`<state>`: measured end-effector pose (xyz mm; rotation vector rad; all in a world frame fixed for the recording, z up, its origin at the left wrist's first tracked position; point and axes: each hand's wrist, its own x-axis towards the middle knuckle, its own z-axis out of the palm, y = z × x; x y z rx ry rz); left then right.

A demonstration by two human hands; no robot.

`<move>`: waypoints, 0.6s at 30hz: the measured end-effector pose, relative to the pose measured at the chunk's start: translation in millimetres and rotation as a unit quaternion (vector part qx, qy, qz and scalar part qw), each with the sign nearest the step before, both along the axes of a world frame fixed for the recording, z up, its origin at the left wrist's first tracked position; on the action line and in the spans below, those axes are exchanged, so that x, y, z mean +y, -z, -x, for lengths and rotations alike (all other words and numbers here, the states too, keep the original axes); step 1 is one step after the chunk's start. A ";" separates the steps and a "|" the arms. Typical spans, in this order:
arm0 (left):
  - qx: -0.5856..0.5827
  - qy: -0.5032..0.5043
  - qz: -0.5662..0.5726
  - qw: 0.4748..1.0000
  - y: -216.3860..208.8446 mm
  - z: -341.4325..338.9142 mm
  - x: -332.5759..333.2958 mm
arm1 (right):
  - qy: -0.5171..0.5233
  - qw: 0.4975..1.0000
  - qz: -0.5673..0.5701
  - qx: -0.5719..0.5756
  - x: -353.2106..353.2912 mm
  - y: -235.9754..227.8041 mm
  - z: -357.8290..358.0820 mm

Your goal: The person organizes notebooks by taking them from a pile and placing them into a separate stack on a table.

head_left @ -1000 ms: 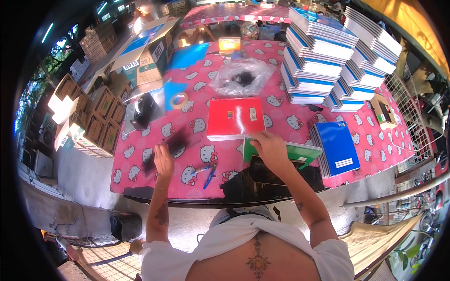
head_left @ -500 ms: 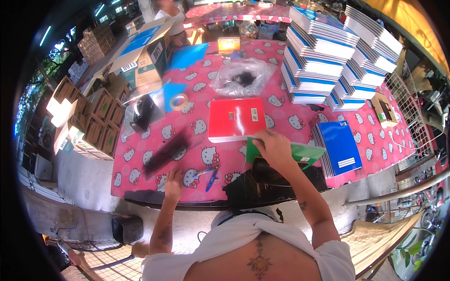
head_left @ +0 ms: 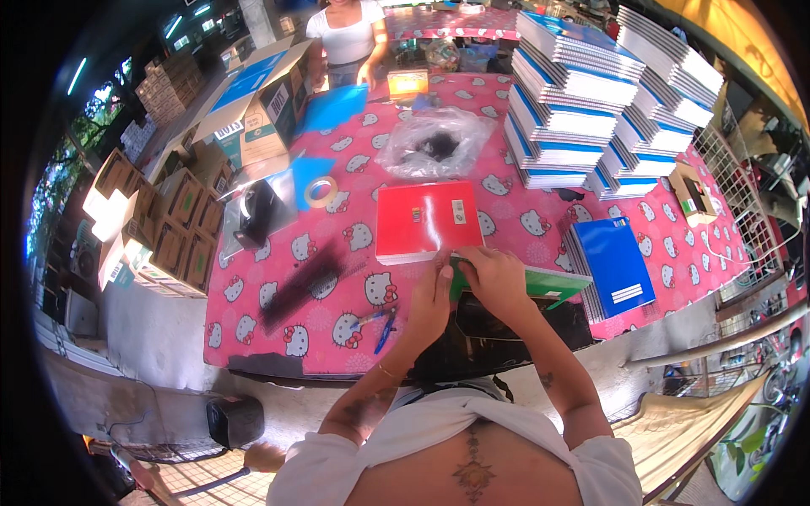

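My right hand [head_left: 495, 278] grips the upper left edge of a green notebook [head_left: 553, 288], which stands tilted at the table's near edge. Close against it, my left hand [head_left: 432, 295] has its fingers pinched together at the notebook's left corner; whatever they hold is too small to make out. Just beyond both hands lies a stack of red-covered notebooks [head_left: 426, 221]. A loose bundle of thin black binding coils [head_left: 304, 287] rests left of my left hand. Nearer me is a blue-handled tool [head_left: 385, 331], probably pliers.
Blue spiral notebooks [head_left: 611, 266] lie at right, below tall notebook stacks [head_left: 574, 101]. Further back are a clear plastic bag [head_left: 436, 143] with black contents, a tape roll [head_left: 321, 192] and a black device [head_left: 259, 215]. Cardboard boxes [head_left: 181, 228] stand at left. Another person [head_left: 348, 42] stands across the table.
My left hand has moved right and up from the table near the black coils to the green notebook beside my right hand. The person opposite has come further into view.
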<state>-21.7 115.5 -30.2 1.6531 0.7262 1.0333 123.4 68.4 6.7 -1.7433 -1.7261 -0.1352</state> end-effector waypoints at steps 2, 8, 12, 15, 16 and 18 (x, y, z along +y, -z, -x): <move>-0.011 0.013 0.019 1.000 10.4 5.2 6.8 | 0.001 1.000 0.000 -0.004 0.5 -3.1 1.4; 0.076 -0.026 -0.040 0.996 -34.4 23.6 47.5 | 0.015 1.000 -0.003 -0.015 -6.1 2.5 -6.6; 0.173 0.003 -0.278 0.945 -24.6 30.8 45.0 | -0.003 1.000 0.005 -0.003 -0.7 -0.3 -6.7; 0.142 0.015 -0.207 0.968 -20.8 27.4 40.3 | -0.003 1.000 0.011 0.004 -0.3 -2.1 -7.5; 0.143 0.014 -0.206 0.968 -19.6 24.8 40.8 | -0.001 1.000 0.016 0.001 0.2 -3.5 -7.5; 0.094 0.017 -0.225 0.970 -13.7 18.9 44.0 | -0.002 1.000 0.012 0.002 0.9 -1.1 -8.5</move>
